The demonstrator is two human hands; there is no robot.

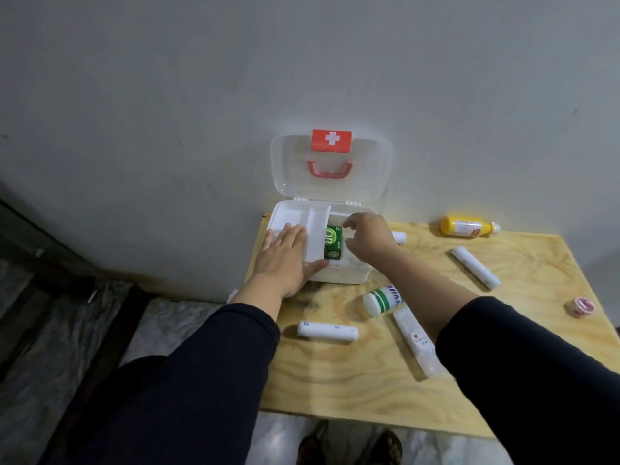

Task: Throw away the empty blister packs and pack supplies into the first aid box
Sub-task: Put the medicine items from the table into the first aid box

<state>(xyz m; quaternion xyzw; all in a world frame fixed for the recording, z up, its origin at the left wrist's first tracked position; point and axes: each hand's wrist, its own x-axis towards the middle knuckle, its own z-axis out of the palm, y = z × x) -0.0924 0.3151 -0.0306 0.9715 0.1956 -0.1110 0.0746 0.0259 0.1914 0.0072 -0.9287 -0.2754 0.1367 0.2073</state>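
The white first aid box stands open at the table's far left corner, its clear lid leaning on the wall. A green carton lies inside, beside the white inner tray. My left hand lies flat on the tray and the box's left front edge. My right hand hovers over the box's right side, fingers apart, just right of the carton and holding nothing that I can see. No blister packs are visible.
On the wooden table lie a white bottle with green stripes, white rolls, a long clear packet, a yellow bottle by the wall and a pink tape roll. The floor lies left.
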